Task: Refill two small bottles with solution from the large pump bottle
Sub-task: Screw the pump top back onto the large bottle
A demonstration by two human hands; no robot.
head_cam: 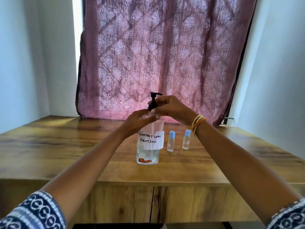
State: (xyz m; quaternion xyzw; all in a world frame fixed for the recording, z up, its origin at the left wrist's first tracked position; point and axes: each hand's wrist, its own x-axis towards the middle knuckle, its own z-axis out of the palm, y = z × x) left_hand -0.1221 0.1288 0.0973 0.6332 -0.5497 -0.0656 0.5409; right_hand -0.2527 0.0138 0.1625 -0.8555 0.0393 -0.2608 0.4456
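A large clear pump bottle (149,146) with a white paper label reading "CONTACT LENS SOLUTION" stands upright in the middle of the wooden table (66,146). Its black pump head (154,98) sticks up above my hands. My left hand (139,120) wraps around the bottle's shoulder. My right hand (171,107) grips the black pump collar at the neck. Two small clear bottles with light blue caps stand upright to the right of it, one nearer (171,141) and one further right (186,140). Both are capped and apart from my hands.
A pink patterned curtain (165,55) hangs behind the table's far edge. White walls close in on both sides. The table's front edge runs below the bottles, with cabinet doors (153,204) underneath.
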